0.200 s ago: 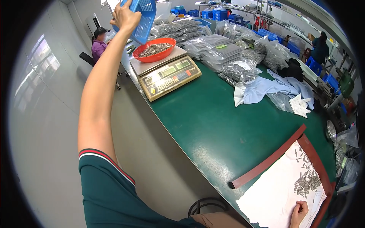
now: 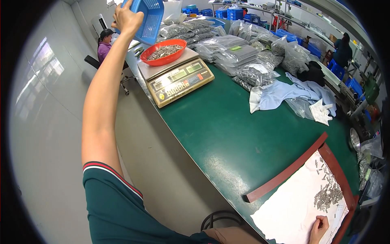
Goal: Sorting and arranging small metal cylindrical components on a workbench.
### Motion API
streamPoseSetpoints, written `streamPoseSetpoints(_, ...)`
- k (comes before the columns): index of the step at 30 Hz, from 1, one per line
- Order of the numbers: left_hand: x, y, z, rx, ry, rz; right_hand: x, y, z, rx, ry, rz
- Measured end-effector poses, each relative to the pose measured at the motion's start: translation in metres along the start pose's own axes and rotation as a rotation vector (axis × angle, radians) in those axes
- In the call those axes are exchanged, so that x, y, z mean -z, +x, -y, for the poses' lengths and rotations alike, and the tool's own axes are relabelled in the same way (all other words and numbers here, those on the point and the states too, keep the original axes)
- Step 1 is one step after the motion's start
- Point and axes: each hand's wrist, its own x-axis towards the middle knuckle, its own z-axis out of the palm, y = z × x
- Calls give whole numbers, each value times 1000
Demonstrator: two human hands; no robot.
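Observation:
My left hand (image 2: 129,20) grips the rim of a blue perforated plastic basket (image 2: 150,22), held tilted at the far left above the table. Just below the basket, a red bowl (image 2: 176,60) of small metal pins (image 2: 165,52) rests on the pan of a weighing scale (image 2: 181,82). Far to the right, my right hand (image 2: 319,228) lies on a white cloth (image 2: 286,205) with its fingers curled closed; whatever they may hold is hidden. A loose pile of small metal pins (image 2: 327,196) is spread on the cloth just beyond that hand.
Dark red strips (image 2: 286,170) border the cloth on the green table (image 2: 215,126). Filled plastic bags (image 2: 235,53) crowd the far side. A light blue garment (image 2: 280,95) and a white glove (image 2: 321,112) lie at the right. Two other people (image 2: 105,44) sit farther off.
My left hand and the blue basket have shifted slightly to the left. My right hand stays in place on the cloth, still curled.

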Motion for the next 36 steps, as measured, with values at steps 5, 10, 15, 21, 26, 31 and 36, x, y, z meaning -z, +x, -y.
streamPoseSetpoints(5,-13,34,64,-69,16,-134,-3,1,-3,8,5,4)
streamPoseSetpoints(10,-4,18,68,30,-81,-148,0,1,4,8,-22,0)
streamPoseSetpoints(15,7,8,75,100,-173,-169,0,0,2,-19,-8,2)
streamPoseSetpoints(21,15,6,93,129,-141,-176,2,1,8,22,-38,2)
streamPoseSetpoints(26,29,8,99,324,-337,-178,-1,0,0,-14,-7,16)
streamPoseSetpoints(31,61,-26,75,388,-656,-213,2,-1,1,6,0,11)
streamPoseSetpoints(36,119,-73,70,439,-742,-179,-1,0,7,7,-28,17)
